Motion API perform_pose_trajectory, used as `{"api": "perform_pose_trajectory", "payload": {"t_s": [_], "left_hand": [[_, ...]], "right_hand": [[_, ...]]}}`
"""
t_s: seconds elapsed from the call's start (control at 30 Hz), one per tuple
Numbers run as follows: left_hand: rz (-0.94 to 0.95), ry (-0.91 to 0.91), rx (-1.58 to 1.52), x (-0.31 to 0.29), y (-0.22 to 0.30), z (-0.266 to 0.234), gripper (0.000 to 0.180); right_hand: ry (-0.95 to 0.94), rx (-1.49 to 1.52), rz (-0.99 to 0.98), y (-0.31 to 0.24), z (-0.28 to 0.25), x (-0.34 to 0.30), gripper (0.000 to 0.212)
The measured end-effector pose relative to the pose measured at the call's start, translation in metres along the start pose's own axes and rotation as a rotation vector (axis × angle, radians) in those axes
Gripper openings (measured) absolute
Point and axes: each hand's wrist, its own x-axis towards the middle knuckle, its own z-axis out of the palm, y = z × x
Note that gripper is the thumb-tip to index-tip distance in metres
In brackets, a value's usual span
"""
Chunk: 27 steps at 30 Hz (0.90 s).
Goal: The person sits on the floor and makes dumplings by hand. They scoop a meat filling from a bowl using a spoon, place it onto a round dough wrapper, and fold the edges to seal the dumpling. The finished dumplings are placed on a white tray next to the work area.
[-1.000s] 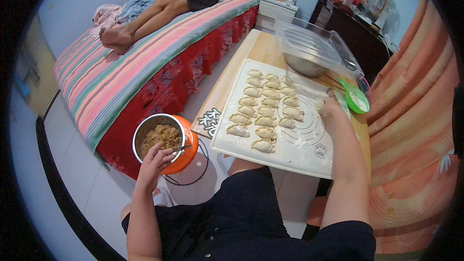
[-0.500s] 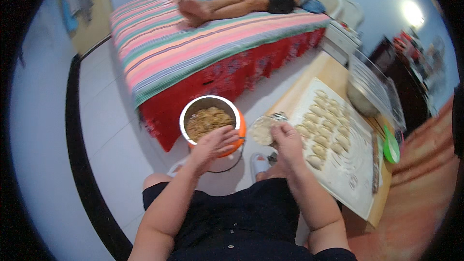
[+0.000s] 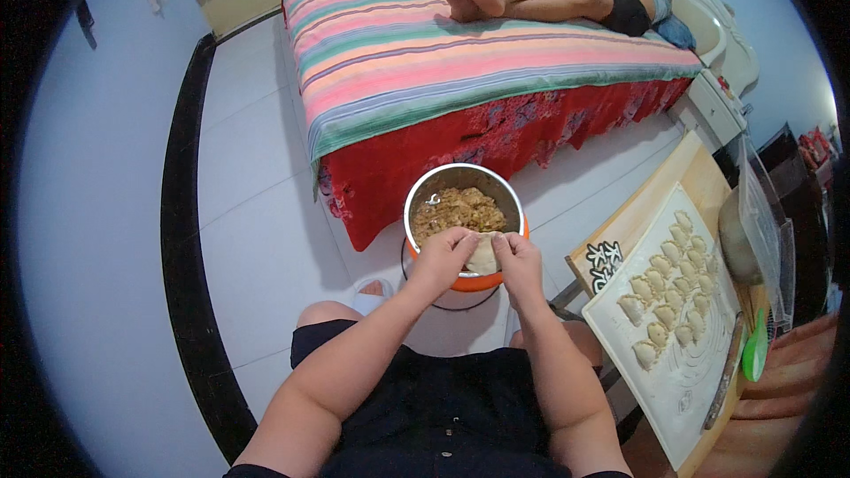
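Your view comes from the left of two fisheye cameras on your head, looking steeply down and forward along your forearms (image 3: pixel 376 323). Your left hand (image 3: pixel 450 253) and right hand (image 3: pixel 519 264) sit near mid-picture, close to the lens, at the pot (image 3: pixel 456 179). The bed (image 3: pixel 496 62) spans the top, farther off; the worktop (image 3: pixel 692 162) stands right, bending toward the rim.

Moderate, cool-toned room light; strong fisheye bend.
Glare on wall (image 3: pixel 829 97), far right edge; soft shadow on floor (image 3: pixel 257 212) beside bed (image 3: pixel 496 62). Left hand (image 3: pixel 447 252), right hand (image 3: pixel 520 265) fairly sharp; corners vignette to black.
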Motion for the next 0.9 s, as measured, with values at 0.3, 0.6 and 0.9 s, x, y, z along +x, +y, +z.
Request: {"api": "perform_pose_trajectory", "payload": {"t_s": [0.3,0.6,0.9], "left_hand": [[-0.082,0.003,-0.104,0.015,-0.006,0.003,0.032],[-0.327,-0.132,-0.831,0.022,-0.012,-0.004,0.033],[-0.073,-0.123,-0.314,0.019,-0.014,0.003,0.029]], "right_hand": [[0.107,-0.395,-0.379,-0.006,-0.002,0.005,0.018],[0.074,-0.762,-0.941,-0.032,0.000,-0.012,0.044],[-0.158,0.386,0.164,0.004,0.003,0.010,0.025]]}}
